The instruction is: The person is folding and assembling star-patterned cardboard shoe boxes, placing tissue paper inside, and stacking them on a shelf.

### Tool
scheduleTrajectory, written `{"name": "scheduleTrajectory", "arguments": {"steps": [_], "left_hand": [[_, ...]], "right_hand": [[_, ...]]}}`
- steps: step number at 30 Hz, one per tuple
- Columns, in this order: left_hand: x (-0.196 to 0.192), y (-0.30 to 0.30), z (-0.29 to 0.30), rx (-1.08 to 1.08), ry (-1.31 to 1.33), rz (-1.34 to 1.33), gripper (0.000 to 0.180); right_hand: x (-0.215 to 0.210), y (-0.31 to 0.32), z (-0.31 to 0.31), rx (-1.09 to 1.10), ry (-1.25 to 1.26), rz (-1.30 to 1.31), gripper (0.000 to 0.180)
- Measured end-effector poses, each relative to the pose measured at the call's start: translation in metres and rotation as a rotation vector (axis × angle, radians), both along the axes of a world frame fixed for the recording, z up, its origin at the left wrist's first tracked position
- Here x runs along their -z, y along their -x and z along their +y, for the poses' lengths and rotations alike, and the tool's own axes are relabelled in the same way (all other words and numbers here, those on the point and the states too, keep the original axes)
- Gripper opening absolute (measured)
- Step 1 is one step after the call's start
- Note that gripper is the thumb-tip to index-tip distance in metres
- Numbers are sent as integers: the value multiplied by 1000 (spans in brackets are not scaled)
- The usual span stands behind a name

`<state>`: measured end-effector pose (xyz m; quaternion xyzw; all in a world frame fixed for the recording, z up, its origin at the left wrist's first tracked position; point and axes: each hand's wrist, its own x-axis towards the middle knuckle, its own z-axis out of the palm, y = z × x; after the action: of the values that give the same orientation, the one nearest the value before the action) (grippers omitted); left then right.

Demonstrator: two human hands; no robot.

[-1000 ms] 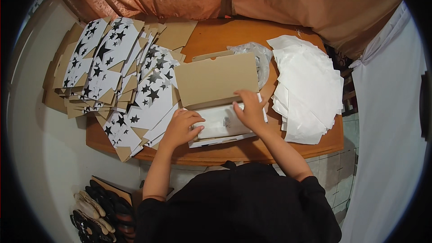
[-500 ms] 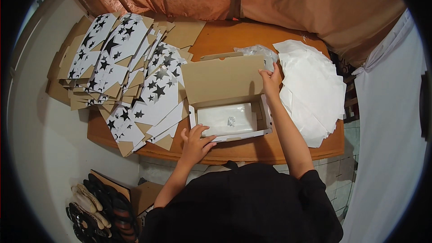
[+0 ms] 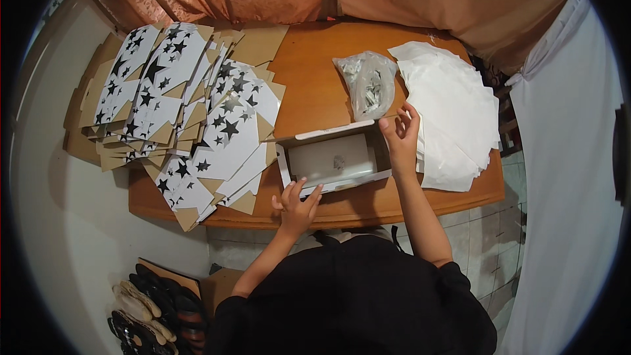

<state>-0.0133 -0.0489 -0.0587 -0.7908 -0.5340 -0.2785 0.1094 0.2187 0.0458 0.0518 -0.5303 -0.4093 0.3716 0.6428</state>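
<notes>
Swung the lid (image 3: 334, 127) nearly edge-on since half a second ago, taking its broad brown face out of view and baring the clear bag (image 3: 371, 85) behind. Leaves the box (image 3: 284, 165) filled but not shut, with the white packet (image 3: 319, 158) lying uncovered inside. Holds the right hand (image 3: 402, 138) at the lid's right corner; cannot tell whether thumb and fingers pinch it. Rests the left hand (image 3: 298, 212) along the front edge, fingers spread, clamped on nothing. Has the box on the table (image 3: 305, 79), between star-printed cards (image 3: 161, 85) and white sheets (image 3: 457, 118).
</notes>
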Motion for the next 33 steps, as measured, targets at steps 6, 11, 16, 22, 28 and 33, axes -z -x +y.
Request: {"name": "scheduleTrajectory", "arguments": {"steps": [6, 11, 16, 22, 28, 33], "left_hand": [[-15, 3, -1, 187, -305, -138, 35], [-41, 20, 19, 32, -109, -340, 61], [-40, 29, 29, 102, 162, -192, 49], [-18, 37, 38, 285, 69, -239, 36], [-12, 37, 39, 293, 61, -262, 35], [-13, 36, 37, 288, 67, -255, 34]], "right_hand": [[9, 9, -43, 66, 86, -228, 87], [51, -2, -79, 137, 34, -736, 74], [87, 8, -100, 175, -17, -651, 57], [99, 17, -104, 256, -12, -750, 56], [101, 15, -105, 249, -66, -765, 56], [101, 12, -107, 210, -56, -720, 55]]}}
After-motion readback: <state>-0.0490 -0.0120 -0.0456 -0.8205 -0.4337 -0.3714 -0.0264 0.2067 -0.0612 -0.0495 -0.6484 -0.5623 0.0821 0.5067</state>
